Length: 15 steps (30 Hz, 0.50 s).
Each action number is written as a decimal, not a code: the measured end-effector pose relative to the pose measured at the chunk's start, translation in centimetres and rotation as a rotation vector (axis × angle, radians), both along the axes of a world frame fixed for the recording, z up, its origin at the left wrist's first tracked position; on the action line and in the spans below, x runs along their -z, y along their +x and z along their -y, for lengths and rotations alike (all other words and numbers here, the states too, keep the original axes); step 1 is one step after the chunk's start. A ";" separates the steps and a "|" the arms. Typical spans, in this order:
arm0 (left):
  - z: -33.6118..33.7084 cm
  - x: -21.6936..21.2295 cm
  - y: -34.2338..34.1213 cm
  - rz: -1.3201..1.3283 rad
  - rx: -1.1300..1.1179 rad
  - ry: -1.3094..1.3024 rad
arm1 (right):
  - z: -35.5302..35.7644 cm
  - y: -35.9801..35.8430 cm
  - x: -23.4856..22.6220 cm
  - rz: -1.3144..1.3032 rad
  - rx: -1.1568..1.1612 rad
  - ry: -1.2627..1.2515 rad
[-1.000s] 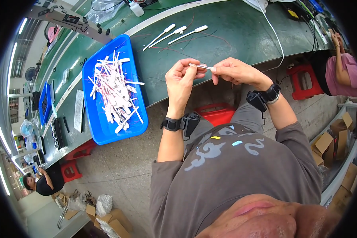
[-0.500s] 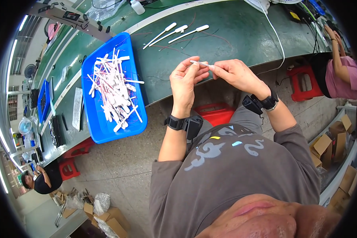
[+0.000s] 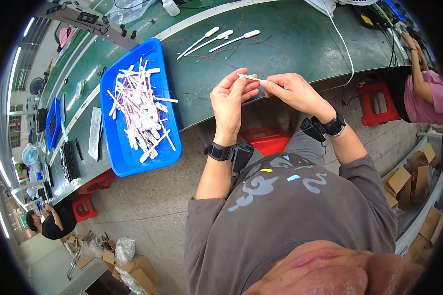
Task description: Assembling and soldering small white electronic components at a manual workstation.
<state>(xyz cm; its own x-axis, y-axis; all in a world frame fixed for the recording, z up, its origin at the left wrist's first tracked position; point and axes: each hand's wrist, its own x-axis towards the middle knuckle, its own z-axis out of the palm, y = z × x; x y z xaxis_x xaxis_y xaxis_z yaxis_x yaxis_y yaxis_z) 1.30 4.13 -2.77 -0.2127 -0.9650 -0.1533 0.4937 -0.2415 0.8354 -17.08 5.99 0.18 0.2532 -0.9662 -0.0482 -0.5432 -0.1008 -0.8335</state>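
A slim, straight white stick (image 3: 250, 77) spans the gap between the left hand (image 3: 227, 98) and the right hand (image 3: 294, 92), pinched in the fingertips of both. It lies above the near edge of the green workbench (image 3: 202, 81), slanting slightly, its left end farther from the body than its right. The left tip pokes just past the left thumb; the right end meets the right thumb and fingers, which partly hide it.
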 end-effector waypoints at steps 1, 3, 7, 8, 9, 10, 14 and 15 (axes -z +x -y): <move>0.0 0.1 -0.1 0.026 -0.032 -0.025 | 0.1 0.0 -0.1 0.007 0.000 0.014; 0.0 0.3 -0.3 0.078 -0.096 -0.075 | 0.2 -0.1 -0.2 0.020 0.002 0.043; 0.1 0.6 -0.1 0.140 -0.071 -0.074 | 0.3 -0.2 -0.2 -0.001 -0.006 0.056; 0.1 0.6 -0.1 0.140 -0.070 -0.074 | 0.3 -0.2 -0.2 -0.001 -0.005 0.056; 0.1 0.6 -0.1 0.222 -0.092 -0.126 | 0.3 -0.1 0.0 0.000 -0.005 0.043; 0.0 0.6 -0.1 0.305 -0.115 -0.178 | 0.3 -0.1 0.1 0.000 -0.004 0.030; 0.1 0.8 -0.1 0.436 -0.149 -0.249 | 0.3 0.0 0.1 -0.028 -0.006 0.007; 0.2 0.8 -0.1 0.460 -0.155 -0.258 | 0.3 0.0 0.1 -0.042 -0.007 0.002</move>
